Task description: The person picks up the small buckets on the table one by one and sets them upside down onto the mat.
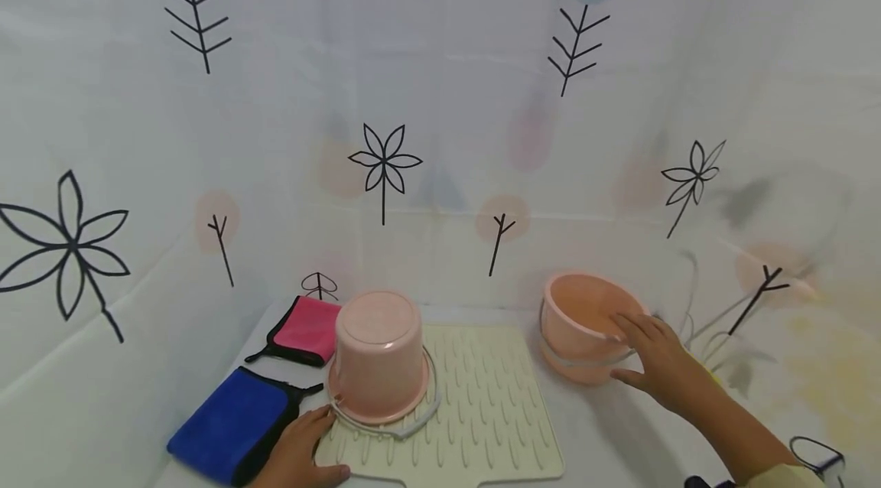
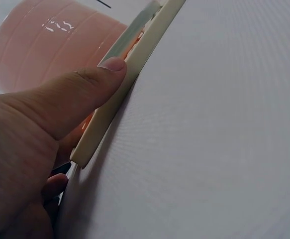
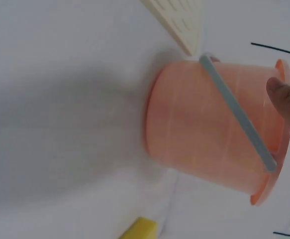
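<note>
A cream ribbed draining board (image 1: 492, 396) lies on the white surface. Upside down on its left part stands a pink bucket (image 1: 378, 350), its grey handle resting round the rim. My left hand (image 1: 299, 450) rests at the board's near left corner. The thumb (image 2: 92, 82) lies straight along the front edge, with the other fingers partly hidden at the left side. Right of the board an upright peach bucket (image 1: 578, 327) stands with its grey handle (image 3: 239, 112) down. My right hand (image 1: 657, 366) is at its right rim, fingers straight over the rim and thumb spread outside.
Left of the board lie a blue cloth item (image 1: 230, 423) and a pink one (image 1: 310, 325), both with black edging and a strap. A yellow object (image 3: 142, 229) shows near the peach bucket. Behind hangs a white printed curtain (image 1: 447, 90).
</note>
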A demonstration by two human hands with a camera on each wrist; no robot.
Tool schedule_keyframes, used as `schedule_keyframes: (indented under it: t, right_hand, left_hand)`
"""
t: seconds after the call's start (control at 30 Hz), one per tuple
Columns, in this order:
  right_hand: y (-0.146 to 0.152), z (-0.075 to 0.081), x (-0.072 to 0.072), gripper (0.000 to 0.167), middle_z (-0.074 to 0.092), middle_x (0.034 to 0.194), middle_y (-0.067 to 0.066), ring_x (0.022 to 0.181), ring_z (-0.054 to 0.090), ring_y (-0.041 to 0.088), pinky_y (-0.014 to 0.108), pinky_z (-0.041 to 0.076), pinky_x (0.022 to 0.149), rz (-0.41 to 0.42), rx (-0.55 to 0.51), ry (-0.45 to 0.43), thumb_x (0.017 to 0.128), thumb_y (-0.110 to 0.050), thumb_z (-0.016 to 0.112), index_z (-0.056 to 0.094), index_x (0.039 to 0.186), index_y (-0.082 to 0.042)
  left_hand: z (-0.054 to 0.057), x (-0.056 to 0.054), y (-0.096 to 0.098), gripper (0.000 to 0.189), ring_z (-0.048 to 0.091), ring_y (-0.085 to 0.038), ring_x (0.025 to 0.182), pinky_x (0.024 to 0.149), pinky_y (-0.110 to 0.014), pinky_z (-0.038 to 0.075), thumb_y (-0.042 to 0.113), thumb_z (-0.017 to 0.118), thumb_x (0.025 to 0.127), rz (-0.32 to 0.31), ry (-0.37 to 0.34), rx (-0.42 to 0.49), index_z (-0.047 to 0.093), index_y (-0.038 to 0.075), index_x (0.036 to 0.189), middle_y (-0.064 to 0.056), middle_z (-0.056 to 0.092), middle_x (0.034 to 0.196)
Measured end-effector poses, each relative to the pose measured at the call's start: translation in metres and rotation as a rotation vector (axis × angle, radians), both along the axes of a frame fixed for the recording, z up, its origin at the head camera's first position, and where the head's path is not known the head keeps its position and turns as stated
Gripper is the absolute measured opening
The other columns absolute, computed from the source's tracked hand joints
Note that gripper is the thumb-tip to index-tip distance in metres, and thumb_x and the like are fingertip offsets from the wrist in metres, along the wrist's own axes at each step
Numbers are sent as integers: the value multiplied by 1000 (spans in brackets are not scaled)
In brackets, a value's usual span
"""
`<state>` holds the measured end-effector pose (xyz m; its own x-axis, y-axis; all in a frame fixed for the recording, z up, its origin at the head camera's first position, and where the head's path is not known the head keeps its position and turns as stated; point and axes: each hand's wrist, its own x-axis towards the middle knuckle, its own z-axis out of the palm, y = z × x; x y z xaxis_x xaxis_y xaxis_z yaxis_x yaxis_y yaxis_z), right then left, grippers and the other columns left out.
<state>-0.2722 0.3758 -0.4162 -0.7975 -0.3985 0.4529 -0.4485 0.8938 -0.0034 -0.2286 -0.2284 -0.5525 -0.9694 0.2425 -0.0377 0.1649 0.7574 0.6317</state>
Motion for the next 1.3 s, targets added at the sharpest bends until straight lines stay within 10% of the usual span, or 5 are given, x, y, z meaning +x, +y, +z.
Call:
schedule_keyframes:
  t: [0.57,1.3]
  right_hand:
    - [9,3,-36,104,37,161,26,140,40,53,74,39,108,-131,60,-254,76,-32,94,37,159,-5]
    - [0,-17,-48,81,66,131,21,127,56,48,73,30,114,-117,41,-248,70,-37,97,58,135,-8]
  left_hand:
    - [6,-3,11,101,38,-51,145,110,-76,36,54,95,66,126,-94,-73,60,3,146,-18,51,156]
    - [8,-1,14,99,39,-50,144,107,-77,39,53,95,67,125,-119,-60,60,4,145,-17,50,156]
